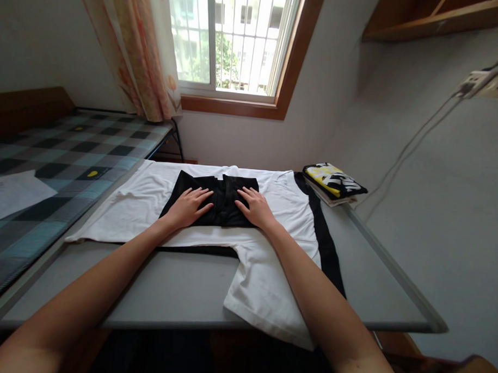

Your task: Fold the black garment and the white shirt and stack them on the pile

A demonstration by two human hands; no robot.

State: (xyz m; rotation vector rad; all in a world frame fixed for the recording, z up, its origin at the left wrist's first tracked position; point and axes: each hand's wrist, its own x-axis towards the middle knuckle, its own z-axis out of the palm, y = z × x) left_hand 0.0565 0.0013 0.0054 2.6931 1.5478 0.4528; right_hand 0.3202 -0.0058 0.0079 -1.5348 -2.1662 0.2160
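Observation:
A folded black garment [226,210] lies on a white T-shirt [134,204] that is spread across the table. My left hand [190,207] rests flat on the left part of the black garment, fingers apart. On its right part lies my right hand [254,207], also flat with the fingers spread. One white sleeve [265,296] hangs over the near table edge, beneath my right forearm. Black cloth [325,238] shows from under the shirt along its right side and lower edge. The black garment's exact kind cannot be made out.
The grey table [172,287] carries a stack of folded clothes [334,181] at its far right corner. To the left is a bed with a plaid cover [123,149] and a paper sheet [20,192]. Cables [414,138] hang from a wall socket [477,83] on the right.

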